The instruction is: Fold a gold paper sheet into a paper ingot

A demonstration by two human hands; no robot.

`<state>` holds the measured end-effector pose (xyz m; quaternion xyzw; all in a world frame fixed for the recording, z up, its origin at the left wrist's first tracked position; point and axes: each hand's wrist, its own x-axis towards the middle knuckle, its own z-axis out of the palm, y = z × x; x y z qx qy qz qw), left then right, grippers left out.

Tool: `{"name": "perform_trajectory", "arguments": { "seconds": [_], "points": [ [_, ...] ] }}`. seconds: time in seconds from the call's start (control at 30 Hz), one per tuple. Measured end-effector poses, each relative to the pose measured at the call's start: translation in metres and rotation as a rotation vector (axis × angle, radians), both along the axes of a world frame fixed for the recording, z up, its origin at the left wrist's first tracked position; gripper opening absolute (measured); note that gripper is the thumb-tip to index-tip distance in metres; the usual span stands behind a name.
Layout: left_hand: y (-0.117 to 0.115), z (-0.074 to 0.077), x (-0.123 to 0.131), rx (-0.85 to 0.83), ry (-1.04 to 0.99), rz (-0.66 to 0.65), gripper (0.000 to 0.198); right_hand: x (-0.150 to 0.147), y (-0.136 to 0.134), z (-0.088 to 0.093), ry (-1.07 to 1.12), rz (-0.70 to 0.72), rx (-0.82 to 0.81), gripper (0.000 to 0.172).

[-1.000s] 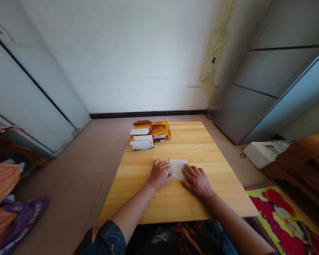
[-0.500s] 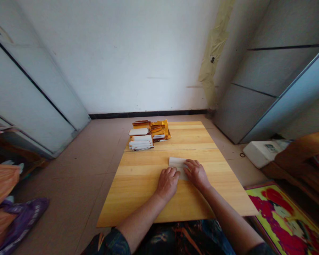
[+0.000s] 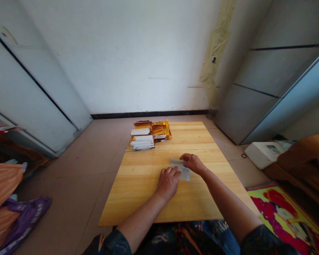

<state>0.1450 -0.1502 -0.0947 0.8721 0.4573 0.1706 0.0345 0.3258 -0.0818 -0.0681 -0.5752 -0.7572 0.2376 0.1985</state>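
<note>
White paper sheet (image 3: 185, 173) lies flat on the wooden table (image 3: 149, 202), a little right of the middle and towards the near half, with both of the person's hands on it. The left hand (image 3: 168, 180) rests palm down, fingers held together, its tips pressing the sheet's near left edge against the wood. The right hand (image 3: 192, 162) is curled over the far edge, thumb and fingers seeming to pinch that edge and raise it slightly, though the grip itself is partly hidden by the knuckles.

At the far left corner of the table sits a pile of folded white pieces (image 3: 141, 140), with gold foil pieces (image 3: 161, 129) just beside it on the right. From where I stand, that pile looks like finished work, a fair number already done. The sheet under the hands looks only partway: it is wider and flatter than the pieces in the pile, so by my reckoning its folding is not yet complete. I see no unfolded supply on the table.

On the floor to the right are a white box (image 3: 260, 154) and a bright mat (image 3: 287, 216).
</note>
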Motion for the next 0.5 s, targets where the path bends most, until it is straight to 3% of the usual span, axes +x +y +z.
{"name": "perform_trajectory", "arguments": {
  "seconds": [0.2,0.5],
  "points": [
    [0.001,0.000,0.001,0.000,-0.022,0.003,0.029,0.003,-0.027,-0.010,-0.268,0.185,0.360,0.027],
    [0.001,0.001,0.000,-0.004,-0.023,-0.008,0.026,-0.004,-0.047,-0.012,-0.466,0.193,0.403,0.026]
  ]
}}
